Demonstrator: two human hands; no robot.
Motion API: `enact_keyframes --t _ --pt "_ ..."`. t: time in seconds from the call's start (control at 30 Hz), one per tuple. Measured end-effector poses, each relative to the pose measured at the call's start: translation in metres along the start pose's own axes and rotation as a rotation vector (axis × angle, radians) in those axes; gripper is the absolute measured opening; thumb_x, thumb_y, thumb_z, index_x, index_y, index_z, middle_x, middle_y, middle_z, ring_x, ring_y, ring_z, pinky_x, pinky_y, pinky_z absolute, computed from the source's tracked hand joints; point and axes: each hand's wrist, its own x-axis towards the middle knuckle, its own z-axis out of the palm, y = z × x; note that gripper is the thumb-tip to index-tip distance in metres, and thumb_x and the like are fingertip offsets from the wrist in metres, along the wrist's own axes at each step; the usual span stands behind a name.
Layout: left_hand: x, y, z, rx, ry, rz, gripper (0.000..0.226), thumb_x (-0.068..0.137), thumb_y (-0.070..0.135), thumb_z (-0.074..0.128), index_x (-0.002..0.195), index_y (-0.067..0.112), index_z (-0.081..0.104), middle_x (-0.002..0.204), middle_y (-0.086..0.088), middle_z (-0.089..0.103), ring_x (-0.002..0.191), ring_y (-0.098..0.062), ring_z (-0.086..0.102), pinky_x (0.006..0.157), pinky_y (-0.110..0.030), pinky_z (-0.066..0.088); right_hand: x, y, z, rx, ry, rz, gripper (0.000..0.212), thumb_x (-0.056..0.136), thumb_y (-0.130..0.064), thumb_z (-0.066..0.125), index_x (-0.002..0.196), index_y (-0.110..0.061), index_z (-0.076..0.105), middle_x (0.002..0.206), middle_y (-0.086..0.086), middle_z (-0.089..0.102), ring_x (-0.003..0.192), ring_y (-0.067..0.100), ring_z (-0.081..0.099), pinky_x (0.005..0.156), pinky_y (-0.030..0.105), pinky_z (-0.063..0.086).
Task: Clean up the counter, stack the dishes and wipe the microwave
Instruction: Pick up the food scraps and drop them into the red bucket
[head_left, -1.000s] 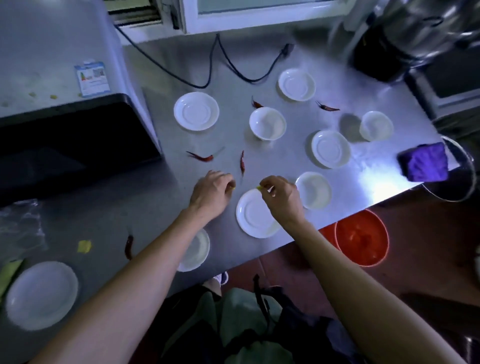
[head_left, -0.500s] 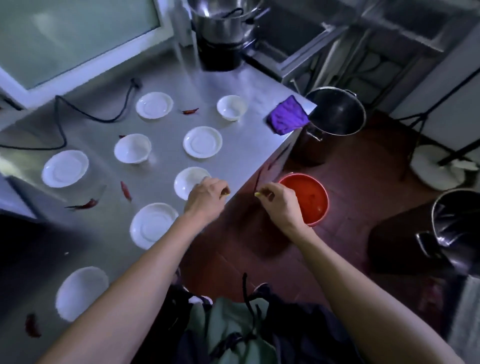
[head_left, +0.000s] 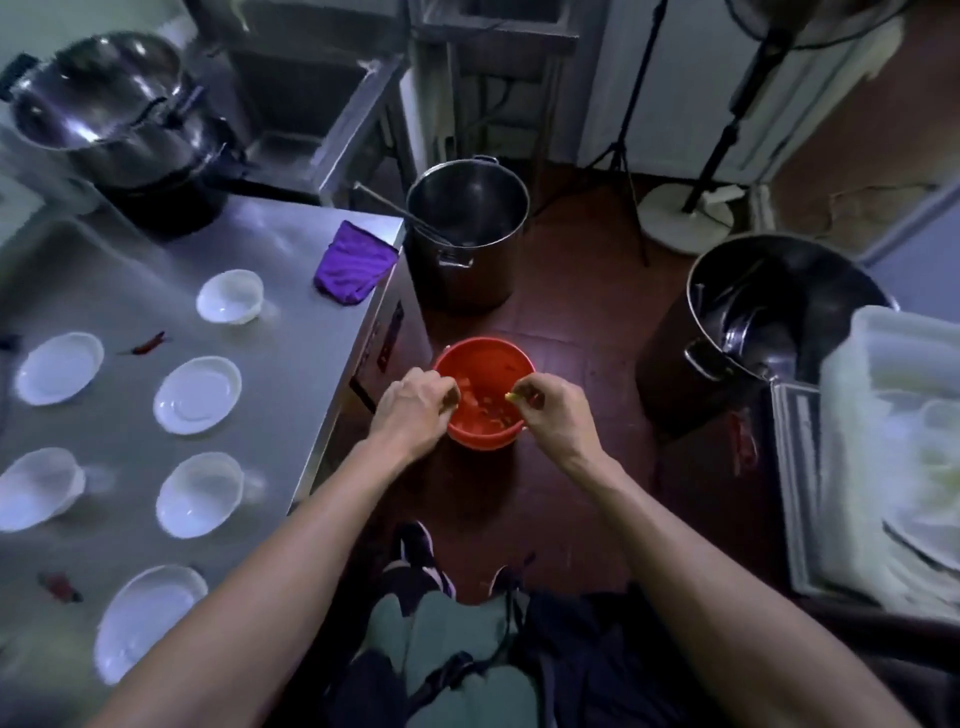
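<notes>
1. Head view: both hands held over the red bucket (head_left: 483, 431), which stands on the floor just beside the counter (head_left: 291, 332).
2. Right hand (head_left: 558, 415): fingers curled, thumb and fingertips pinching a small yellow scrap (head_left: 511, 397) above the bucket's right rim.
3. Left hand (head_left: 415, 413): fingers bunched together over the bucket's left rim; whether they hold anything, cannot tell.
4. Bucket holds pale bits of scrap at the bottom.
5. White dishes (head_left: 197, 395) lie spread singly on the counter, well apart, not stacked.
6. Red chilli (head_left: 148, 344) between two dishes; another chilli (head_left: 60, 584) near the counter's front edge.
7. Purple cloth (head_left: 353, 270) at the counter's far corner, overhanging the edge.
8. Steel stockpot (head_left: 467, 234) on the floor beyond the bucket.
</notes>
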Motion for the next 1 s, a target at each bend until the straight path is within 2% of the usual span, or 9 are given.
enact_keyframes --t 0.07,0.33,0.47,0.7,0.8,1.0 --pt "0.015 0.009 0.010 -0.013 -0.035 0.048 0.008 0.090 0.028 0.066 0.097 0.024 0.068 0.093 0.001 0.065 0.094 -0.023 0.057 0.078 -0.037 0.050 0.001 0.014 -0.008 0.004 0.011 0.056 0.009 0.084 -0.019 0.077 0.092 -0.021 0.074 0.089 -0.005 0.072 0.076 0.011 0.064 0.072 0.033 0.056" --pt "0.077 0.001 0.040 -0.090 -0.154 0.065 0.008 0.092 0.029 0.065 0.099 0.027 0.068 0.097 0.005 0.064 0.100 -0.019 0.055 0.081 -0.037 0.049 0.036 0.045 -0.012 -0.040 0.001 0.168 0.006 0.083 -0.016 0.076 0.088 -0.019 0.074 0.082 -0.007 0.068 0.071 0.006 0.061 0.071 0.029 0.054" --pt "0.116 -0.022 0.044 -0.128 -0.187 0.060 0.008 0.092 0.028 0.065 0.099 0.026 0.067 0.098 0.004 0.063 0.100 -0.020 0.055 0.084 -0.041 0.050 0.069 0.046 0.003 -0.068 -0.057 0.194 0.008 0.082 -0.014 0.077 0.089 -0.018 0.074 0.083 -0.005 0.069 0.072 0.008 0.062 0.073 0.032 0.055" --pt "0.165 -0.081 0.064 -0.170 -0.350 -0.013 0.009 0.091 0.029 0.061 0.099 0.028 0.064 0.104 0.003 0.063 0.105 -0.022 0.055 0.088 -0.039 0.048 0.137 0.038 0.061 -0.109 -0.233 0.281 0.008 0.084 -0.017 0.076 0.091 -0.019 0.073 0.086 -0.006 0.070 0.076 0.009 0.063 0.075 0.036 0.055" --pt "0.181 -0.096 0.074 -0.203 -0.424 -0.045 0.007 0.092 0.029 0.061 0.098 0.029 0.063 0.105 0.004 0.062 0.106 -0.022 0.054 0.089 -0.039 0.048 0.154 0.041 0.080 -0.095 -0.252 0.354 0.008 0.085 -0.017 0.074 0.092 -0.020 0.073 0.088 -0.007 0.070 0.078 0.009 0.063 0.077 0.034 0.055" --pt "0.202 -0.115 0.094 -0.291 -0.495 -0.180 0.007 0.090 0.027 0.064 0.089 0.032 0.060 0.096 0.010 0.061 0.102 -0.017 0.055 0.082 -0.033 0.043 0.166 0.062 0.099 -0.092 -0.325 0.502 0.005 0.086 -0.025 0.072 0.091 -0.023 0.072 0.087 -0.008 0.070 0.080 0.009 0.064 0.078 0.037 0.055"
